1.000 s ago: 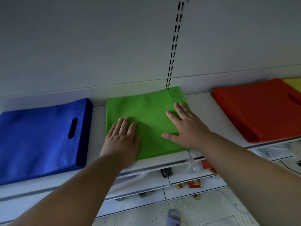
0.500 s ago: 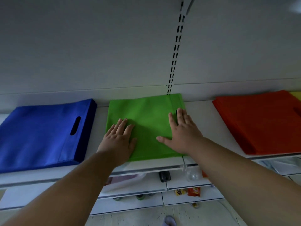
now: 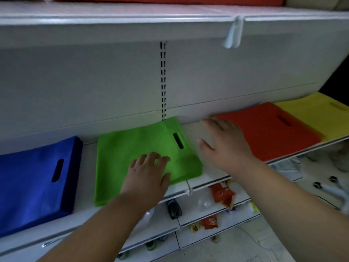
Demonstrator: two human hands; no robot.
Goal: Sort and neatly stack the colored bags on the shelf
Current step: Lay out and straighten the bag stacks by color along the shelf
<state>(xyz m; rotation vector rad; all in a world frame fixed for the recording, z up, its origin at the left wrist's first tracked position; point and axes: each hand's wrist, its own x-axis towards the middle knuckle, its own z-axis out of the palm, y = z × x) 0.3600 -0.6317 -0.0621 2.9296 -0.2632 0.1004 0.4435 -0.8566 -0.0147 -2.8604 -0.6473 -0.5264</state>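
Shelf [image 3: 196, 129], white, carrying four flat bag stacks in a row. Blue bags [image 3: 35, 184] at far left, handle slot facing up. Green bags [image 3: 136, 154] next along, apart from the blue, handle slot toward the right edge, front edge reaching the shelf lip. Red bags [image 3: 272, 131] further right across a strip of bare shelf. Yellow bags [image 3: 313, 114] touching the red stack's right side, tucked partly under or against it; cannot tell which.

Left hand [image 3: 147, 176] palm down on the front part of the green stack, fingers loosely bent, tips touching the fabric, gripping nothing. Right hand [image 3: 224, 142] spread wide and flat, fingers straight, over the bare strip between green and red, fingertips near the red stack's left corner. Contact with the shelf or red stack: cannot tell, motion blur.

Slotted upright [image 3: 163, 80] on the back panel behind the green stack. Upper shelf [image 3: 113, 21] overhead. Snack packets [image 3: 221, 193] and a dark object [image 3: 174, 208] on lower shelves.
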